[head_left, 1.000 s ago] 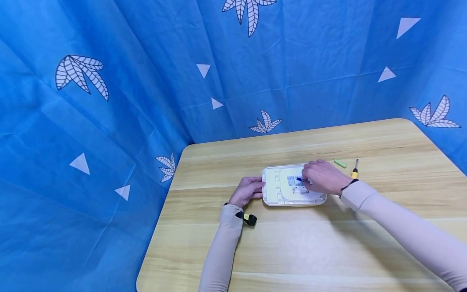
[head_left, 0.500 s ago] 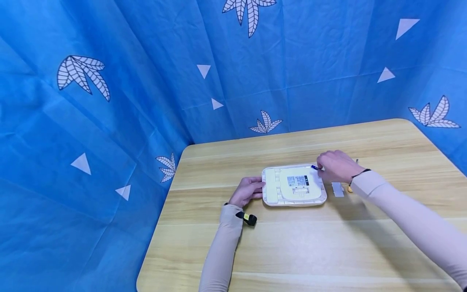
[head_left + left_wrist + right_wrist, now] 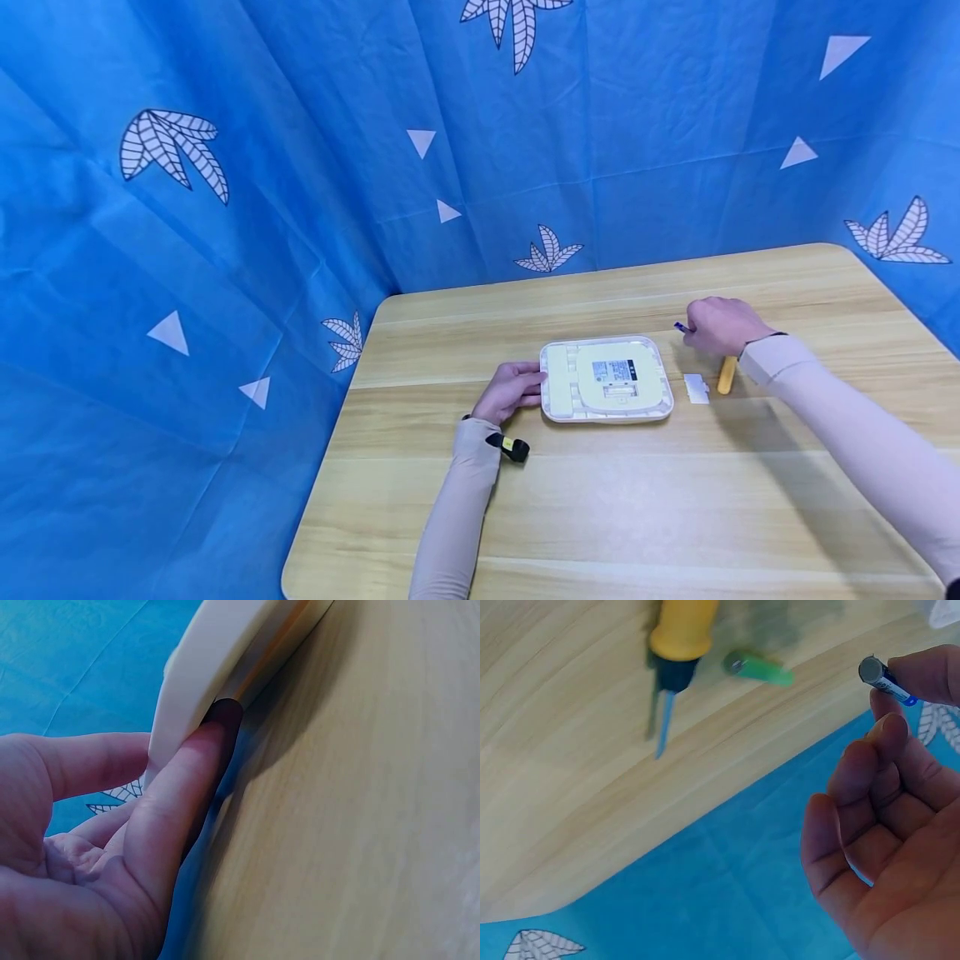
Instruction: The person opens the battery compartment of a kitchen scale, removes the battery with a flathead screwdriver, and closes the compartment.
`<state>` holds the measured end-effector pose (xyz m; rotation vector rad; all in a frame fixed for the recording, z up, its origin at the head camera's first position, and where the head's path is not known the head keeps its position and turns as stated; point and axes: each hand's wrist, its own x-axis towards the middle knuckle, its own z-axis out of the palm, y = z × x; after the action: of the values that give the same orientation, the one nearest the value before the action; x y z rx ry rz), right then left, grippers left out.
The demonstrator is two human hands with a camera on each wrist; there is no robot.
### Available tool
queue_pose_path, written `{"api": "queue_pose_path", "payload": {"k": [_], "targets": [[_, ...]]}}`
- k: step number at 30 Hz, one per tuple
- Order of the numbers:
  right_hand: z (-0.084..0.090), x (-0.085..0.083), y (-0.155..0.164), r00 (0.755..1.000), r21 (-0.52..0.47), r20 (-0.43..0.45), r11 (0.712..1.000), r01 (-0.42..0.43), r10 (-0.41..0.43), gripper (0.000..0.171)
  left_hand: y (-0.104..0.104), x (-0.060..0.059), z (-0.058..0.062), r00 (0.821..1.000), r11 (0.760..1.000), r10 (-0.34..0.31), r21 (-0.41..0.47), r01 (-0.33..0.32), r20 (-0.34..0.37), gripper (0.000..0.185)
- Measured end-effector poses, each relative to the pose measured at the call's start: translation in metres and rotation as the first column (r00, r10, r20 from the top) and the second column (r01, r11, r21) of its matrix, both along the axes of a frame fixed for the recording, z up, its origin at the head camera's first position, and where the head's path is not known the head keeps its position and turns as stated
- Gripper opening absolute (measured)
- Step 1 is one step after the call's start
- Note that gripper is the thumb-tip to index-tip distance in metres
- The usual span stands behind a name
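A white device (image 3: 558,379) with rounded corners lies label side up on the table, an open battery compartment (image 3: 620,391) in its middle. My left hand (image 3: 512,395) holds its left edge; in the left wrist view, fingers (image 3: 176,795) grip the rim (image 3: 202,667) from both sides. Right of the device, my right hand (image 3: 722,327) pinches a small blue battery (image 3: 885,679) between thumb and finger, above the table. A green battery (image 3: 759,669) lies near that hand in the right wrist view; the hand hides it in the head view.
A yellow-handled screwdriver (image 3: 727,375) lies partly under the right hand, its shaft (image 3: 665,724) visible in the right wrist view. A small white cover (image 3: 697,389) sits between device and screwdriver. Blue patterned cloth (image 3: 480,167) hangs behind the table (image 3: 600,517).
My right hand has lifted away from the battery compartment and moved right and back with the blue battery, uncovering the compartment and the white cover. My left hand stays on the device's edge.
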<state>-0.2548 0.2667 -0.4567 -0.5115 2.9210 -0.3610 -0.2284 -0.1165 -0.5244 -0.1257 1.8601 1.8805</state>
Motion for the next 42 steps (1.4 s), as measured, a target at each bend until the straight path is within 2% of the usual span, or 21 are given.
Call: {"api": "queue_pose_path", "payload": {"k": [6, 13, 18, 22, 29, 42], "targets": [[0.0, -0.008, 0.017, 1.0, -0.007, 0.018, 1.0, 0.023, -0.023, 0.018, 0.0, -0.001, 0.001, 1.0, 1.0, 0.005, -0.001, -0.005, 0.006, 0.043], [-0.01, -0.017, 0.034, 0.996, -0.009, 0.073, 0.999, 0.047, -0.046, 0.03, 0.0, -0.001, -0.002, 1.0, 1.0, 0.006, -0.001, -0.006, 0.006, 0.044], [-0.018, -0.02, 0.042, 0.998, -0.006, 0.046, 0.999, 0.052, -0.052, 0.033, 0.001, -0.001, -0.004, 1.0, 1.0, 0.006, 0.007, -0.006, -0.003, 0.042], [-0.021, -0.021, 0.042, 0.997, -0.002, 0.054, 0.998, 0.06, -0.06, 0.035, 0.002, -0.001, -0.003, 1.0, 1.0, 0.009, 0.005, -0.009, -0.005, 0.041], [-0.026, -0.023, 0.043, 0.997, 0.019, 0.064, 0.998, 0.053, -0.054, 0.024, 0.001, -0.001, -0.005, 1.0, 1.0, 0.01, -0.001, -0.01, -0.002, 0.042], [-0.029, -0.023, 0.041, 0.997, 0.017, 0.05, 0.998, 0.052, -0.053, 0.03, 0.0, -0.004, -0.007, 1.0, 1.0, 0.003, 0.002, -0.003, 0.001, 0.043]]}}
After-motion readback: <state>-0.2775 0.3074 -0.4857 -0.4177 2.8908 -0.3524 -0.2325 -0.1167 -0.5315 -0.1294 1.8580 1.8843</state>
